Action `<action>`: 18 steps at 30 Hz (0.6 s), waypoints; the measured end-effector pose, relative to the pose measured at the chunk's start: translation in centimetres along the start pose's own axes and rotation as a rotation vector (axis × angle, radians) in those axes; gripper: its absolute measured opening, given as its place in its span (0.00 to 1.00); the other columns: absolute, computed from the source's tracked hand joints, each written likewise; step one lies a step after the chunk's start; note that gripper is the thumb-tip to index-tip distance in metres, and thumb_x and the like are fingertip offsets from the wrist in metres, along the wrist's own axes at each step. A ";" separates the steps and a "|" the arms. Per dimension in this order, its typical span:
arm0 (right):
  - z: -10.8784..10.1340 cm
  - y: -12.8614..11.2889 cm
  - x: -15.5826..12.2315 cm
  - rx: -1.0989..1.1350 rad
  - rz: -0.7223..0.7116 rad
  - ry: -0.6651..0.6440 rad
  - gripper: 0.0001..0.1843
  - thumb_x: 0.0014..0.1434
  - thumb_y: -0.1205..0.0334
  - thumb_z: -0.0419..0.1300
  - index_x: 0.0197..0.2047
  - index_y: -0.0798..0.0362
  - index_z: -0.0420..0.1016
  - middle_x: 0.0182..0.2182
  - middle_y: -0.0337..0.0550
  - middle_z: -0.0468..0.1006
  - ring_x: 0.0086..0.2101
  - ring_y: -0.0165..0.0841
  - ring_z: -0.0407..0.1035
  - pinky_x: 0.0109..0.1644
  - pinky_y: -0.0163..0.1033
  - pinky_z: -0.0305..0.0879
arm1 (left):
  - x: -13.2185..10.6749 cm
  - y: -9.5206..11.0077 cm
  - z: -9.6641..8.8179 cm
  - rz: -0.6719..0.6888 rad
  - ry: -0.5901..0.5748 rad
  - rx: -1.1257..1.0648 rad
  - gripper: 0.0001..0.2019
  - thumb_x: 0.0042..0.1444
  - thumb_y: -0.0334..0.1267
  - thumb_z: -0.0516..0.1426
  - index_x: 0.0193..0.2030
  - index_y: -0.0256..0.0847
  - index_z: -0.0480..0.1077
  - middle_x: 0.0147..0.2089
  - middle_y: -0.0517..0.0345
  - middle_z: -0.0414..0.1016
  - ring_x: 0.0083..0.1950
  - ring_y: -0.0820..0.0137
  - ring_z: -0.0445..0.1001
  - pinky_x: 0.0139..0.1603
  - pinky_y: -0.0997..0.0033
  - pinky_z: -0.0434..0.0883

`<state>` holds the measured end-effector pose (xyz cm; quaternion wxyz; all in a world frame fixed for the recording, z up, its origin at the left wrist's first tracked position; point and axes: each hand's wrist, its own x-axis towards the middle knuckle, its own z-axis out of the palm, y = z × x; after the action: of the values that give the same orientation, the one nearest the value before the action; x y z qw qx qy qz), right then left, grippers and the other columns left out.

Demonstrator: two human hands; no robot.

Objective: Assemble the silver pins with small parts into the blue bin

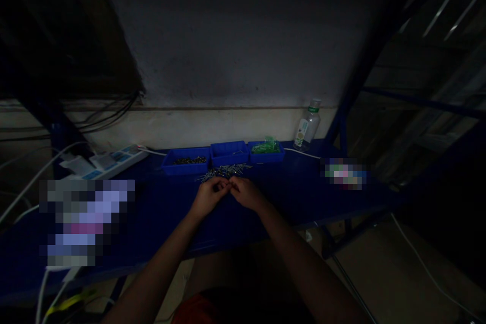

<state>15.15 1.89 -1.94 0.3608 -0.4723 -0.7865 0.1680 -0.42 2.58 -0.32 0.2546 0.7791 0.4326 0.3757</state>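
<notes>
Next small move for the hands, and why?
Probably finish the close two-handed work before reaching for the loose metal pieces. The left hand and right hand meet just in front of that heap, so both look occupied; anything between them is too small and dark to make out.

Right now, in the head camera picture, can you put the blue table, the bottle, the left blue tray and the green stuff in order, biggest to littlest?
1. Blue table, easily the biggest.
2. Left blue tray and bottle: they look too alike to rank.
3. Green stuff, the littlest.
</notes>
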 end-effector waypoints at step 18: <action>-0.4 -0.1 0.2 0.140 -0.005 0.114 0.07 0.58 0.63 0.49 0.38 0.53 0.66 0.33 0.40 0.73 0.35 0.28 0.67 0.41 0.33 0.60 | 0.0 0.2 -0.2 -0.052 -0.002 0.030 0.12 0.52 0.42 0.49 0.36 0.37 0.69 0.32 0.58 0.72 0.34 0.71 0.69 0.37 0.73 0.64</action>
<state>15.33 1.96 -1.57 0.4375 -0.4528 -0.7521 0.1946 -0.49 2.49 -0.11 0.2531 0.7717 0.4581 0.3614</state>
